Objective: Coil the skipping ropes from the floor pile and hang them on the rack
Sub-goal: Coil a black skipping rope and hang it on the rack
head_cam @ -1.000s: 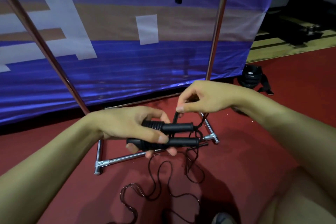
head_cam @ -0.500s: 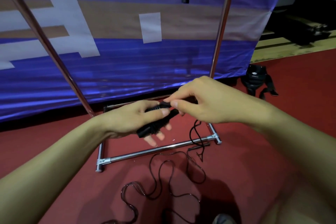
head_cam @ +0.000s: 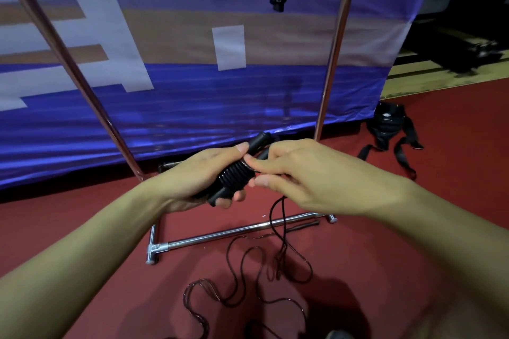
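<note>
Nearest, on red carpet (head_cam: 413,228): thin dark cord (head_cam: 248,278), glossy, lying in loose waves, not yet coiled. From there rising as a doubled strand straight up to the right hand (head_cam: 311,173). Right hand closed, pinching the cord at the handles (head_cam: 234,177). Left hand (head_cam: 198,176) wrapped around both handles, side by side: black, ribbed grip, smooth round ends. Long axis tilted, low-left to high-right, away from the body. Slack hanging below and right of the grip, so right hand nearer for winding, probably around the handles. Behind: chrome rack (head_cam: 237,231), smooth tube base on floor, two posts going up. Farther: blue shiny banner (head_cam: 192,107); black ribbed handles already hanging at top.
</note>
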A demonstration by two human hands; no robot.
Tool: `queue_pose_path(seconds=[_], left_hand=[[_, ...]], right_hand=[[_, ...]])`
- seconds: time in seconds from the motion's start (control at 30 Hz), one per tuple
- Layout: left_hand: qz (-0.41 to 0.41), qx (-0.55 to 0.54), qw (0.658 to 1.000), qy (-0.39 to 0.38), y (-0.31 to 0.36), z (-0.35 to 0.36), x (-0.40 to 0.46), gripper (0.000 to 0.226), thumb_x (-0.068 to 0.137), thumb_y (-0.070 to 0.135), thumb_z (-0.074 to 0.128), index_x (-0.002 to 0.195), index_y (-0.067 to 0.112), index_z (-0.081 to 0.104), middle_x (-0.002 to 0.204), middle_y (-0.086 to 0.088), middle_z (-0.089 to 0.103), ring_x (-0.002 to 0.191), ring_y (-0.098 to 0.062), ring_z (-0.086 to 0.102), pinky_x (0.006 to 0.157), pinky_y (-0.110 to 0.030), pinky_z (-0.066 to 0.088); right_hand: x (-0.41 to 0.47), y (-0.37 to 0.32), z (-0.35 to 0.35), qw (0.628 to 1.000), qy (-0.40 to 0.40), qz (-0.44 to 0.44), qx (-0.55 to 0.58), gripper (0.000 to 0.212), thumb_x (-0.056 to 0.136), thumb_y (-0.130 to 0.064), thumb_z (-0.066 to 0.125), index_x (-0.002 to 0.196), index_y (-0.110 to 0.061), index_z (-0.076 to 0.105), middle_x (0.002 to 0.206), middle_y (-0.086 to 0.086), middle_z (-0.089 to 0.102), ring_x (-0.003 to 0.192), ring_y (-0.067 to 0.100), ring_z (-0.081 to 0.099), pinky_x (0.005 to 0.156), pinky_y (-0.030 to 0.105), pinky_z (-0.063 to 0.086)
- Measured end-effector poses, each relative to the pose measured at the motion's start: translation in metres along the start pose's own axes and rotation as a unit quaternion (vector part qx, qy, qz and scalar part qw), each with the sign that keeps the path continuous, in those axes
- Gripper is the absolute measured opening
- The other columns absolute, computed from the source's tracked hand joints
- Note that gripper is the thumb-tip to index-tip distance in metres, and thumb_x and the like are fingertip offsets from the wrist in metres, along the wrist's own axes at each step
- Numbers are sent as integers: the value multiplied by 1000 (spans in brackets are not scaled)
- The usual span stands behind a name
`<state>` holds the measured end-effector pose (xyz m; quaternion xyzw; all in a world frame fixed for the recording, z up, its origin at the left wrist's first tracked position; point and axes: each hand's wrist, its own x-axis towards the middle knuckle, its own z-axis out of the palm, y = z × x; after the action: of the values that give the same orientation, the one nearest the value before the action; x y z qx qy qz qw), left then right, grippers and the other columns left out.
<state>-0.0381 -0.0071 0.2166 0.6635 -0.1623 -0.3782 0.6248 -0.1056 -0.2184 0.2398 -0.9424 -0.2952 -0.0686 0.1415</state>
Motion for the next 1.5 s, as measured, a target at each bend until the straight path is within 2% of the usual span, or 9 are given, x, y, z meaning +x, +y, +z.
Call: queue_pose_path(seconds=[0.13, 0.27, 0.47, 0.67, 0.77, 0.87, 1.0, 1.27, 1.5], left_hand=[[51, 19, 997, 59, 5, 0, 0, 46, 95, 42, 52, 115, 2, 64, 87, -13, 71, 70, -28, 71, 58, -38, 62], [71, 16, 996, 41, 9, -1, -5, 50, 97, 39, 52, 123, -3, 58, 96, -21, 74, 85, -35, 75, 78, -45, 64], [86, 46, 995, 28, 5, 9, -7, 42, 102, 40, 54, 114, 0, 56, 83, -14, 71, 63, -26, 66, 54, -32, 56], [78, -38, 996, -34, 0, 9, -9, 31, 92, 35, 67, 100, 7, 57, 78, -11, 65, 54, -20, 57, 47, -28, 49], [32, -41, 986, -158, 3, -4, -17, 41, 80, 44, 84, 102, 14, 67, 86, -17, 71, 54, -19, 60, 46, -27, 51], [-59, 27, 964, -257, 5, -12, -20, 64, 84, 45, 82, 118, 0, 51, 99, -21, 75, 60, -19, 68, 49, -26, 56], [-108, 158, 926, -324, 8, -5, -21, 34, 104, 24, 60, 123, -2, 49, 111, -19, 75, 67, -20, 71, 55, -26, 58], [-115, 251, 947, -163, -8, -4, -13, 43, 102, 25, 64, 138, 9, 47, 120, -5, 75, 83, -28, 74, 64, -34, 57], [-46, -37, 997, -52, -2, -9, -7, 39, 98, 28, 58, 131, 7, 58, 106, -10, 69, 72, -21, 66, 68, -44, 63]], right_hand=[[-1, 1, 1, 984, 76, 92, 132, 24, 107, -25, 50, 103, -20, 73, 78, -11, 65, 72, 3, 59, 69, 15, 44], [3, 2, 14, 938, -9, 213, 272, 29, 107, -21, 49, 80, -22, 61, 67, -9, 60, 57, 3, 59, 63, 27, 56], [3, 23, 20, 898, -173, 153, 374, 16, 110, -18, 44, 99, -17, 56, 81, -5, 67, 75, 9, 60, 77, 33, 57], [3, 41, 10, 962, -170, 77, 199, 14, 102, -33, 63, 100, -33, 77, 87, -14, 73, 83, 2, 67, 79, 26, 51], [5, 45, 10, 985, -101, 41, 131, 14, 93, -44, 68, 94, -33, 75, 89, -20, 67, 84, 2, 65, 77, 27, 51], [9, 41, 2, 996, -67, 8, 55, 22, 89, -45, 50, 90, -31, 67, 84, -14, 65, 83, 4, 60, 79, 28, 50], [12, 32, 0, 996, -87, 30, 12, 17, 99, -34, 57, 84, -28, 59, 67, -10, 61, 66, 13, 57, 67, 36, 49], [12, 13, -16, 982, -148, 31, 118, 22, 102, -38, 56, 82, -33, 63, 64, -9, 57, 59, 13, 50, 61, 27, 42], [6, 1, -22, 997, -40, 24, -54, 38, 101, -53, 33, 114, -39, 65, 83, -11, 70, 79, 15, 66, 71, 39, 54]])
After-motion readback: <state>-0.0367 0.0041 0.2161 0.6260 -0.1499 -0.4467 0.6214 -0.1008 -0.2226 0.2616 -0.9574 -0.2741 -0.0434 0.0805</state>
